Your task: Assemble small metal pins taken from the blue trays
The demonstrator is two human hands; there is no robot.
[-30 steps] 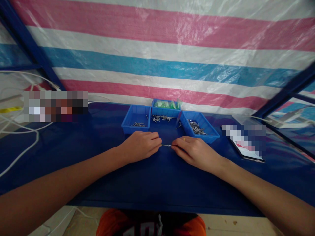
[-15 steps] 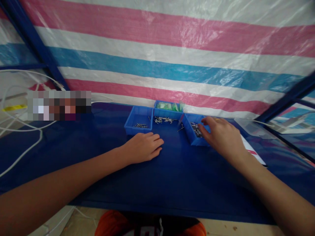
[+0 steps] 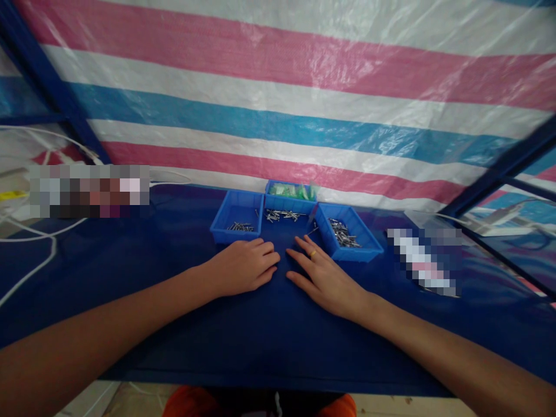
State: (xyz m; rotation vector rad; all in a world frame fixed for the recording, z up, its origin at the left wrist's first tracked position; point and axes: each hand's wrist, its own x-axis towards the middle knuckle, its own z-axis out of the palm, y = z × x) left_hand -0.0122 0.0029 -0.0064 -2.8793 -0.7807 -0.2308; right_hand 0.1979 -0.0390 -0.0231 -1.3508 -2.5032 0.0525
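My left hand (image 3: 247, 266) rests palm down on the blue table in front of the left blue bin, fingers loosely bent and slightly apart, with nothing visible in it. Across a small gap, my right hand (image 3: 328, 275) lies palm down with its fingers spread, a ring on one finger. The left blue bin (image 3: 223, 217) contains a few thin metal pins (image 3: 241, 227). In the right blue bin (image 3: 365, 253) is a larger heap of metal pins (image 3: 343, 233). Between the bins, a loose pile of metal pins (image 3: 284, 215) lies on the table. Their exact kind is too small to tell.
Behind the pile, a third blue bin (image 3: 291, 202) contains green and clear packets (image 3: 293, 190). A blurred-out flat item (image 3: 423, 263) lies to the right. White cables (image 3: 54, 255) run along the left side. A striped plastic sheet (image 3: 278, 87) hangs behind the blue table (image 3: 260, 341).
My right hand has come away from the right bin, moving left and down onto the table beside my left hand, and its fingers are spread. My left hand stays in place.
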